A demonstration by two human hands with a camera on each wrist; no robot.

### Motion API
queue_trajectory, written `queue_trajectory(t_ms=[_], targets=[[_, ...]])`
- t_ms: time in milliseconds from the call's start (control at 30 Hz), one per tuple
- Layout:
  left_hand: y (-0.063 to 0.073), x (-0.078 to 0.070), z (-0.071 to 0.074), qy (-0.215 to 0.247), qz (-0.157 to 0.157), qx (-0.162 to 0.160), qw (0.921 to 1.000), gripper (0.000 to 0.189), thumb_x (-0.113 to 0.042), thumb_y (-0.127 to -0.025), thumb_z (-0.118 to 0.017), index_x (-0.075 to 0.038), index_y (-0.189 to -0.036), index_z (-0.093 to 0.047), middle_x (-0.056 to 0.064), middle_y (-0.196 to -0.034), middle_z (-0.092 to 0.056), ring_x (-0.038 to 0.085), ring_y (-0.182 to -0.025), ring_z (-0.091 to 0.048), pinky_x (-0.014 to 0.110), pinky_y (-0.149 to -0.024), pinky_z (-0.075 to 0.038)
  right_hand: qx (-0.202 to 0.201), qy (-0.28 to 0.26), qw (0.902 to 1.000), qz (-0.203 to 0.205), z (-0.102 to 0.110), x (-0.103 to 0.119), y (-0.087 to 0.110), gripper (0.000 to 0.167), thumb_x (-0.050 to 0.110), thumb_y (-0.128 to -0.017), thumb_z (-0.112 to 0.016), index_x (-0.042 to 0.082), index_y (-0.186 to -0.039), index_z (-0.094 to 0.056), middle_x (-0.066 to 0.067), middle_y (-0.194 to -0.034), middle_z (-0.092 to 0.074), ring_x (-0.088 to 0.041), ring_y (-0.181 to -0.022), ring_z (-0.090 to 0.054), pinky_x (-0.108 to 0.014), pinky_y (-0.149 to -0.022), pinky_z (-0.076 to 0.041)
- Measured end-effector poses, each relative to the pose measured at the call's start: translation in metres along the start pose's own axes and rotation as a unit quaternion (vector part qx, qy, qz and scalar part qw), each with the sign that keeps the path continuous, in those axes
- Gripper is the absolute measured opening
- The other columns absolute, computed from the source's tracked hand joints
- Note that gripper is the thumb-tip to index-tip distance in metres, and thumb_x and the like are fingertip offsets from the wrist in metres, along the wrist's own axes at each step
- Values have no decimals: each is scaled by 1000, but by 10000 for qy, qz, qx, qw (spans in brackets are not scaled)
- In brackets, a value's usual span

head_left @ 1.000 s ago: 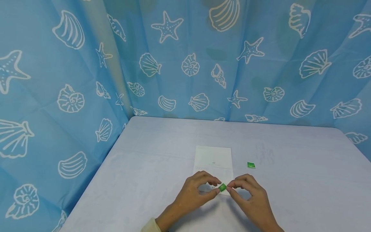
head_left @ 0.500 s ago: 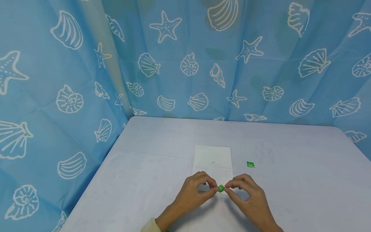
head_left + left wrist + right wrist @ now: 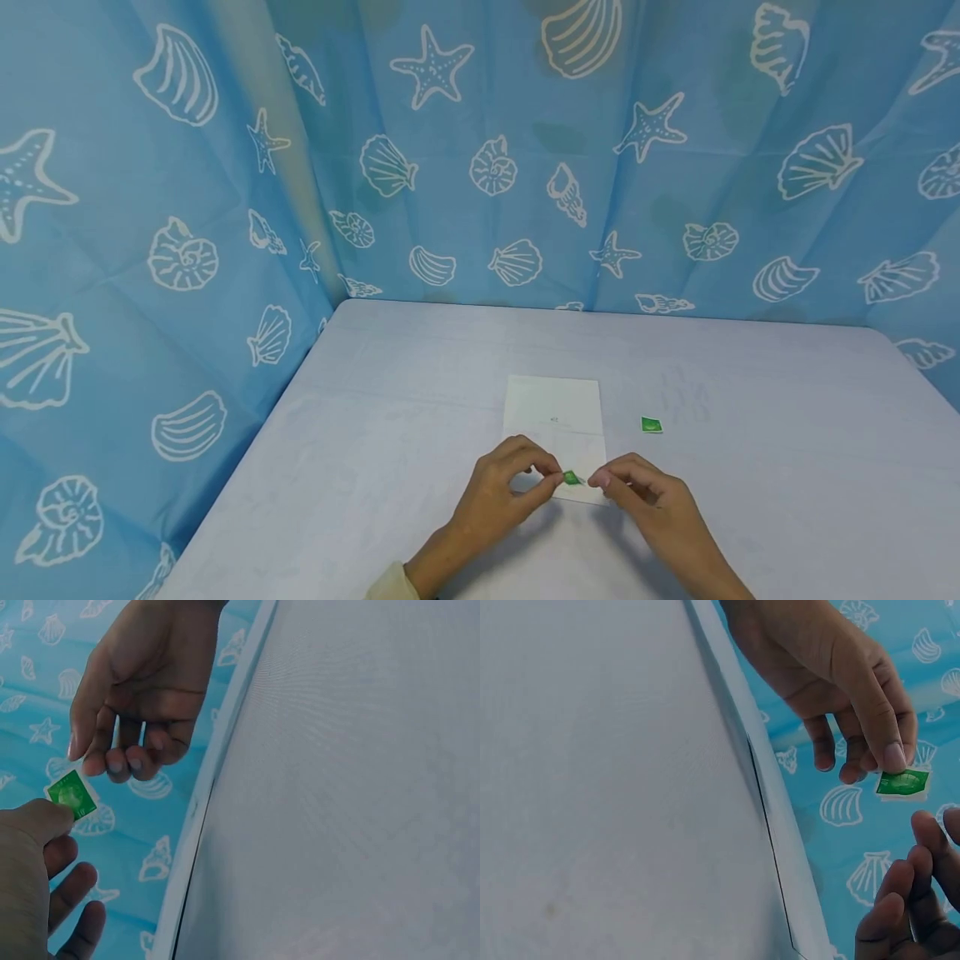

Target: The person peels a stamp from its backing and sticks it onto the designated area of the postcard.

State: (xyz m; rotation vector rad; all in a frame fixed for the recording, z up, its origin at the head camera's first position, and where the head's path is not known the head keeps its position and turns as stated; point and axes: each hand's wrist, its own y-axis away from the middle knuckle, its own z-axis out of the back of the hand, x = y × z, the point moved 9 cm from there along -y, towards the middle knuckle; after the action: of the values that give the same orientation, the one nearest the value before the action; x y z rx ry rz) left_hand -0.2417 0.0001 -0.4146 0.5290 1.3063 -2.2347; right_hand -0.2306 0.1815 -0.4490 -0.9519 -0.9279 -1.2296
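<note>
My left hand (image 3: 491, 496) pinches a small green sticker (image 3: 572, 477) by its left corner, between thumb and forefinger. In the left wrist view the sticker (image 3: 73, 795) is a tilted square with a white border. From the right wrist view, a whitish layer shows under its green face (image 3: 904, 782). My right hand (image 3: 660, 504) is just to its right, fingers loosely bent, a small gap between its fingertips and the sticker. Below the hands lies a white sheet of paper (image 3: 551, 400) with a crease and small faint marks; the left hand covers part of it.
A second green sticker (image 3: 651, 425) lies flat on the white tablecloth (image 3: 405, 367), right of the paper. A blue curtain (image 3: 450, 200) with white shells and starfish hangs behind the table and along its left side.
My right fingertips have come away from the sticker, which both hands touched half a second ago. The left hand still holds it, now tilted differently.
</note>
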Motion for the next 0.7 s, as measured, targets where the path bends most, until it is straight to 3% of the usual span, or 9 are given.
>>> queue_trajectory(t_ms=[133,267,467,600,700], targets=[[0,-3,2,-111,-120,-94,9998,4,-13,-94,-72,-15,-98,-71,-8,-101,-63,2,-94,-61,23,-78,-55,327,-463,9974,-451,-5,-8,0,30,38,-100,-61,11,-104,-74,-10,-100,-64,-26,-89,-59,-31,-78,-52],[0,-5,3,-142,-203,-135,9996,5,-15,-93,-73,-15,-98,-73,-8,-101,-62,2,-95,-60,21,-79,-54,783,-845,9892,-908,-14,-15,0,39,39,-102,-57,3,-109,-71,-15,-100,-62,-25,-88,-58,-31,-78,-51],[0,-9,4,-125,-416,-220,9988,9,-13,-90,-75,-15,-98,-74,-8,-99,-61,3,-95,-59,17,-78,-52,1646,-1474,9673,-1247,-32,-19,4,48,37,-106,-50,-8,-117,-65,-15,-111,-64,-21,-94,-59,-30,-81,-53],[1,-10,6,-147,-449,-252,9986,10,-12,-89,-76,-15,-99,-75,-7,-99,-61,4,-94,-59,17,-77,-51,1956,-1750,9556,-1341,-41,-20,7,46,34,-107,-48,-8,-117,-66,-13,-111,-65,-19,-95,-58,-29,-81,-54],[1,-11,6,-282,-461,-230,9983,10,-13,-88,-77,-16,-98,-76,-8,-100,-61,4,-92,-57,14,-77,-49,2179,-2274,9389,-1385,-47,-19,7,44,30,-107,-48,-9,-118,-65,-10,-110,-64,-16,-93,-57,-27,-81,-53]])
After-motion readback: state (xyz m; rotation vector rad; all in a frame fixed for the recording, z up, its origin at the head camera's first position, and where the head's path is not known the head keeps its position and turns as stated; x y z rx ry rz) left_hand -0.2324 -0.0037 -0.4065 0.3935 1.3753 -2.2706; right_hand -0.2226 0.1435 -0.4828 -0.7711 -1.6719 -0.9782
